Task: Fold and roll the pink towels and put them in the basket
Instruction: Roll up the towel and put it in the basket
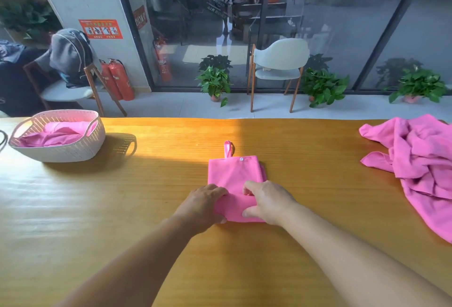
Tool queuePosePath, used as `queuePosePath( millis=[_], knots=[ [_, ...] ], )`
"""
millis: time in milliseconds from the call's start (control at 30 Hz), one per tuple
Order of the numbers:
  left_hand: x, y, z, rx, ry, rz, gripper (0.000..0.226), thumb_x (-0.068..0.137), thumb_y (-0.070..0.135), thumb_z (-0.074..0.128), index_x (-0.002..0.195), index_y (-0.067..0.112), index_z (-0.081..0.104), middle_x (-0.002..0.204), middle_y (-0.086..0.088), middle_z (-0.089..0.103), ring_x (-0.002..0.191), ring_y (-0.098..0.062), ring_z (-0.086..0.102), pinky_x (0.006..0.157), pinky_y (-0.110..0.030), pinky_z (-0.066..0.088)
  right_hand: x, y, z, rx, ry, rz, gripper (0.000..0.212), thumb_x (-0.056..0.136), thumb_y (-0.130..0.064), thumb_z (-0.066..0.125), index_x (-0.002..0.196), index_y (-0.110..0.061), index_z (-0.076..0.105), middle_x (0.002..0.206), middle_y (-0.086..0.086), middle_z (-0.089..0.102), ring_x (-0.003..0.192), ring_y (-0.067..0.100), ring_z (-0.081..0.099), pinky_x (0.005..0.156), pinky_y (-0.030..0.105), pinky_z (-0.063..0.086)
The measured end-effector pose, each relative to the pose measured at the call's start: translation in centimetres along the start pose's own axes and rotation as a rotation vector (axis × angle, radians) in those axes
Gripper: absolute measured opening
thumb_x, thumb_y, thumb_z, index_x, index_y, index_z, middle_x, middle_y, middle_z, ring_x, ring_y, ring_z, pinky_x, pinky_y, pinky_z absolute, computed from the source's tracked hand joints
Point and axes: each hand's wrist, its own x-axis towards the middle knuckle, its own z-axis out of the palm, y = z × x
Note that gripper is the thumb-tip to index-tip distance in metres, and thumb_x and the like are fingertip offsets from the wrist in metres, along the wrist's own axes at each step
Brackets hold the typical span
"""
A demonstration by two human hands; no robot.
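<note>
Daylight pours in through the glass wall (318,25) ahead of me, bright and warm. A sunlit band washes out the tabletop (171,135) at its left end, nearly to white glare. The basket (58,135) throws a hard perforated shadow to its right. My wide lens bows the edges; the glass reflections look hazy.

Folded pink towel (234,177) mid-table, crumpled towels (420,167) far right, white basket (73,150) left.

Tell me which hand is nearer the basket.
Left. The left hand grips the folded towel's near end on the basket's side; the right hand grips it on the far side.
</note>
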Motion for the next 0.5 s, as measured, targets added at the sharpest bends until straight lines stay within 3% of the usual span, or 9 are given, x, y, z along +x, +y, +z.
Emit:
queuePosePath(
  millis=[167,300,433,500],
  knots=[
    [1.5,-0.3,-2.3,-0.064,-0.33,-0.121,0.058,0.076,0.043,0.077,0.13,0.034,0.055,0.115,0.007,0.057,0.098,-0.015,0.053,0.079,-0.029,0.044,-0.7,1.1,-0.2,0.011,0.011,-0.114,0.063,0.077,-0.062,0.072,0.13,-0.03,0.062,0.118,-0.009,0.051,0.116,0.012,0.043,0.098,0.032,0.042],
    [1.9,-0.6,-2.7,-0.087,-0.459,-0.17,0.059,0.079,0.057,0.07,0.132,0.036,0.054,0.114,0.011,0.057,0.101,-0.014,0.055,0.083,-0.031,0.046,-1.4,0.3,0.1,-0.237,0.001,-0.229,0.072,0.075,-0.059,0.074,0.135,-0.029,0.051,0.116,-0.005,0.053,0.116,0.018,0.048,0.097,0.033,0.042],
    [2.1,-1.3,-2.5,-0.187,-0.439,-0.182,0.053,0.085,0.056,0.066,0.131,0.03,0.059,0.12,0.005,0.058,0.109,-0.019,0.055,0.094,-0.037,0.047,-0.4,-0.2,-0.8,-0.235,-0.028,-0.182,0.055,0.081,-0.048,0.074,0.128,-0.028,0.054,0.117,0.001,0.065,0.11,0.028,0.06,0.084,0.033,0.045],
    [2.0,-1.0,-2.1,-0.223,-0.259,-0.158,0.048,0.087,0.046,0.067,0.13,0.028,0.059,0.123,0.005,0.052,0.113,-0.018,0.051,0.096,-0.035,0.045,0.5,-0.1,-1.7,-0.158,-0.106,-0.133,0.052,0.083,-0.047,0.073,0.131,-0.033,0.057,0.123,0.001,0.064,0.115,0.027,0.057,0.089,0.032,0.045]
  ],
)
